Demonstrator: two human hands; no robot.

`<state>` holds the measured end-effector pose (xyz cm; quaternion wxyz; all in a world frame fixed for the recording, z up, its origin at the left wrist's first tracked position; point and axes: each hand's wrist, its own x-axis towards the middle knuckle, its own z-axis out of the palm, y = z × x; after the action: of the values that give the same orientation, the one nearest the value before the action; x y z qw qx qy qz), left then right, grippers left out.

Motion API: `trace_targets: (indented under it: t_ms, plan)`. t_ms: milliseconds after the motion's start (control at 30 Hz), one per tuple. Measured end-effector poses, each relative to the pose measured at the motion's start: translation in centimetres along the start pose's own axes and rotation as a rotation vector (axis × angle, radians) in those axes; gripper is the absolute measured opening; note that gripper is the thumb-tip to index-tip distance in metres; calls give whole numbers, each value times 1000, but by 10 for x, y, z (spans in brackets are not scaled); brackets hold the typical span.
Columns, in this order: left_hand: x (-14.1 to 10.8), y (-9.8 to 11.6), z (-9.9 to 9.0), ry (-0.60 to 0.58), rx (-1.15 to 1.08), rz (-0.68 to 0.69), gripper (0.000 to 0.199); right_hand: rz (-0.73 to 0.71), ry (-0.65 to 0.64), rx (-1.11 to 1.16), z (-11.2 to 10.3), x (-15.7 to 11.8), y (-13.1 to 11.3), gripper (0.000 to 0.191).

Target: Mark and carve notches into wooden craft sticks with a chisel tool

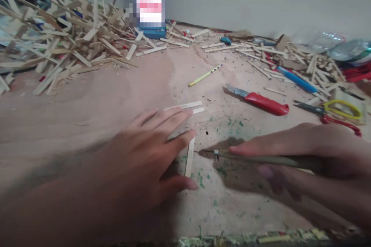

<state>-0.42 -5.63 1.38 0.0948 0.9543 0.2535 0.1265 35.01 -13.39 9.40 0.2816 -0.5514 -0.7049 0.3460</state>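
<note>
My left hand point(150, 150) is spread with its palm down over the middle of the table. Its index finger and thumb touch a wooden stick point(189, 158) that lies roughly upright in the view, with a small mark on it. Two more sticks point(191, 105) lie under and beyond the other fingertips. From the right, my right hand point(313, 158) grips a thin tool point(255, 158) with a narrow metal tip. That tip points left and sits close to the marked stick's right edge.
A red utility knife point(266, 103), scissors point(321, 112) and a yellow pencil point(204, 75) lie beyond my hands. A large heap of sticks point(66, 42) is at the back left. More sticks, a blue tool point(297, 79) and plastic bottles point(327, 41) are at the back right.
</note>
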Motion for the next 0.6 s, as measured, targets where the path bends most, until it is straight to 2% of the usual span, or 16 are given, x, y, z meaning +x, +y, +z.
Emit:
trace_targets:
  t_ms: [67, 133, 233, 400, 600]
  plan:
    - [1, -3, 0, 0, -8, 3, 82, 17, -158, -19, 6, 2, -3, 39]
    - [2, -9, 1, -45, -19, 31, 80, 33, -207, 28, 15, 9, -7, 32]
    - [2, -14, 3, -92, -56, 33, 82, 39, -191, 78, 26, 18, -13, 27]
    - [-3, -14, 6, -66, -110, 30, 85, 86, -107, 63, 34, 17, -12, 23]
    - [-5, -8, 14, 30, -107, -8, 85, 87, -81, -19, 35, 13, -9, 21]
